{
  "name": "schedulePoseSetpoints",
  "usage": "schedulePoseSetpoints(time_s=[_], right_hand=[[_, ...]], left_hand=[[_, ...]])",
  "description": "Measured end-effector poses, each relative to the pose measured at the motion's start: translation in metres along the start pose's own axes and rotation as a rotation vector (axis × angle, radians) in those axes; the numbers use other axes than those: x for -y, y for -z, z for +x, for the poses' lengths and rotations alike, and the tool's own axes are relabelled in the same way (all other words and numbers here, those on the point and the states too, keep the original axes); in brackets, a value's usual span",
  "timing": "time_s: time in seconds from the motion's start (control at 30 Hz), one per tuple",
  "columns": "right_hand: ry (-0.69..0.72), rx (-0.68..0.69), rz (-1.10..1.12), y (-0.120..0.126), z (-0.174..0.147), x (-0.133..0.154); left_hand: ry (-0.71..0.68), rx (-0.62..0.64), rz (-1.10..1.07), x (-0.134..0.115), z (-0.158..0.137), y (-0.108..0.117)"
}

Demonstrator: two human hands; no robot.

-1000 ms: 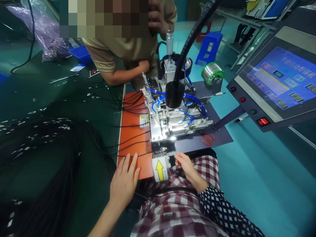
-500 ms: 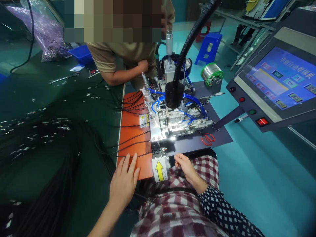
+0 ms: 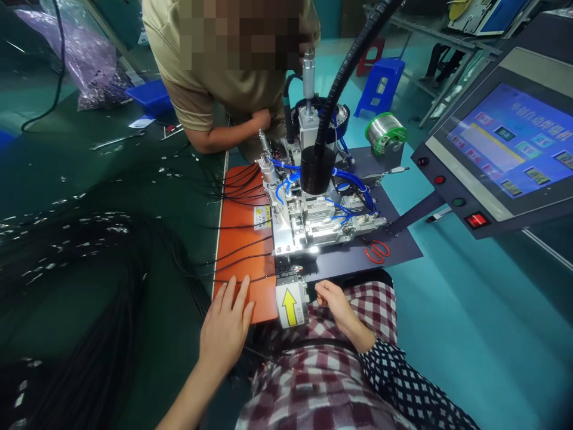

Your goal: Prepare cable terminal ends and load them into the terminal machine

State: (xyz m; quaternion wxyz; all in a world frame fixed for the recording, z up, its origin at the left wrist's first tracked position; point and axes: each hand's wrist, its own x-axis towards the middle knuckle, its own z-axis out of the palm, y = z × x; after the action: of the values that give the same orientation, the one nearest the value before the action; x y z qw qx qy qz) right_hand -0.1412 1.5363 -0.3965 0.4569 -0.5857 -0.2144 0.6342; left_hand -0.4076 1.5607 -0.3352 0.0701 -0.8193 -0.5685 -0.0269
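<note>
My left hand (image 3: pixel 226 325) lies open on the orange plate (image 3: pixel 264 304), fingers spread. Its fingertips reach a thin black cable (image 3: pixel 266 276) that runs into the front of the machine; whether they touch it I cannot tell. Several more black cables (image 3: pixel 242 246) cross the plate into the metal machine (image 3: pixel 313 221). Beside the white label with a yellow arrow (image 3: pixel 290 304), my right hand (image 3: pixel 335 303) is closed with curled fingers, just off the machine's front end. What is inside those fingers, if anything, is hidden.
A lamp (image 3: pixel 317 170) on a flexible neck hangs over the machine. Red-handled scissors (image 3: pixel 377 252) and a solder wire spool (image 3: pixel 385 133) are at its right, below a control screen (image 3: pixel 514 143). Black cable bundles (image 3: pixel 102 298) cover the left table. Another person (image 3: pixel 215 113) leans in opposite.
The person opposite has shifted slightly, with more of the left shoulder side in view. The camera view has moved a little. Both my hands keep their places and poses.
</note>
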Motion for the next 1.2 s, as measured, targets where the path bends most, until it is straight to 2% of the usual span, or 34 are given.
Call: schedulePoseSetpoints(time_s=[0.4, 0.63, 0.77, 1.0, 1.1, 1.2], right_hand=[[0.03, -0.005, -0.04, 0.008, -0.002, -0.01], [0.093, 0.012, -0.202, 0.018, 0.001, -0.026], [0.174, 0.068, -0.425, 0.042, -0.006, -0.043], [0.332, 0.09, -0.913, 0.117, -0.028, -0.089], [0.383, 0.088, -1.041, 0.13, -0.027, -0.105], [0.425, 0.079, -1.112, 0.13, -0.023, -0.113]], left_hand=[[-0.006, -0.018, -0.011, -0.001, 0.001, 0.002], [-0.003, -0.015, -0.023, -0.001, 0.002, 0.002], [-0.017, -0.027, -0.011, 0.0, 0.001, 0.001], [-0.02, -0.045, -0.008, 0.001, 0.0, -0.002], [-0.013, -0.037, -0.006, 0.0, 0.0, -0.002], [-0.005, -0.025, -0.009, 0.0, 0.0, -0.002]])
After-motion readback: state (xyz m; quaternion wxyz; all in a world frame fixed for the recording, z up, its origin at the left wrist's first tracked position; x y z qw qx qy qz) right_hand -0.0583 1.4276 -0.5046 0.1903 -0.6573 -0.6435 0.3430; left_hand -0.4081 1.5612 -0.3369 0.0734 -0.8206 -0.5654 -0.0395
